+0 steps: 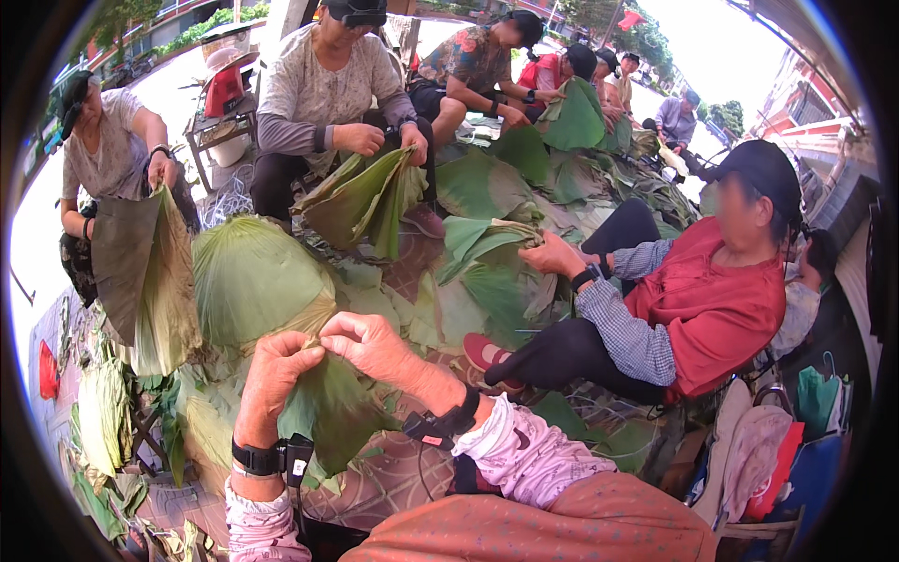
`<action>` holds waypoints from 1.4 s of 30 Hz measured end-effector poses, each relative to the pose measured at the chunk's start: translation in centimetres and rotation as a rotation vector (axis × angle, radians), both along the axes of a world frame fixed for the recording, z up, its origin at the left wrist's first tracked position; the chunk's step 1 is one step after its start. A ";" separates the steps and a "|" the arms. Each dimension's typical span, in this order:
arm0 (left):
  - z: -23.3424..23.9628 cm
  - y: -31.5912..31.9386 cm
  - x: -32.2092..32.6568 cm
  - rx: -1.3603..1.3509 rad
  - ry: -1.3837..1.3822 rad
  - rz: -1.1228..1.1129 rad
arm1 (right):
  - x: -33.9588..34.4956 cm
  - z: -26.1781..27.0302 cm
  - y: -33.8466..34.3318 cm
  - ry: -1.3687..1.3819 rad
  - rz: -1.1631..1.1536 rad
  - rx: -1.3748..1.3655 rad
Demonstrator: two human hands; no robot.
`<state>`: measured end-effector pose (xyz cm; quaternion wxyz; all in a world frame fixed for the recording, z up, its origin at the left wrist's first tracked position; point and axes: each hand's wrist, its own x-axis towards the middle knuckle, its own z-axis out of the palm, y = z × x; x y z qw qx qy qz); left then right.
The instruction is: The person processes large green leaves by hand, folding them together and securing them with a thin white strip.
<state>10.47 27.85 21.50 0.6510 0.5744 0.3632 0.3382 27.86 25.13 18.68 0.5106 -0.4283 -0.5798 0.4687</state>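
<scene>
My left hand [277,376] pinches the gathered tip of a dried green lotus leaf [344,411] between thumb and fingers. At the same spot the thumb and forefinger of my right hand [369,344] are pressed together on the tip. From there the leaf spreads down in creased folds over the brick paving. Just beyond my hands lies a large pale green lotus leaf [249,281] with fanned ribs, its yellowish edge close behind my fingers. What exactly is between my fingertips is too small to tell.
A person in red [709,302] at right handles folded leaves [484,242]. Across from me a person [337,91] holds a bunched leaf [365,197]; another at left holds a brown leaf [126,260]. A leaf pile [484,183] covers the ground. Bags [765,449] stand at right.
</scene>
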 end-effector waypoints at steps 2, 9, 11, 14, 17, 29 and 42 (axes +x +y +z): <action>0.0 0.0 0.4 0.012 0.012 -0.002 | 0.3 0.2 -0.1 -0.080 -0.023 0.057; -0.1 0.3 1.1 0.157 0.209 0.017 | 0.8 0.5 0.0 -0.292 -0.165 0.238; -0.7 0.4 1.2 0.164 0.192 0.016 | 0.8 0.6 0.0 -0.335 -0.156 0.236; -1.2 0.4 0.7 0.179 0.194 0.030 | 0.4 0.3 0.2 -0.403 -0.177 0.286; -1.3 0.5 0.0 0.172 0.212 0.048 | -0.4 0.1 0.4 -0.428 -0.191 0.326; -2.2 0.7 -3.6 0.159 0.206 0.142 | -4.8 -0.6 1.9 -0.640 -0.247 0.658; -2.4 1.3 -4.4 0.062 0.209 0.207 | -6.0 -0.8 3.0 -0.850 -0.240 0.723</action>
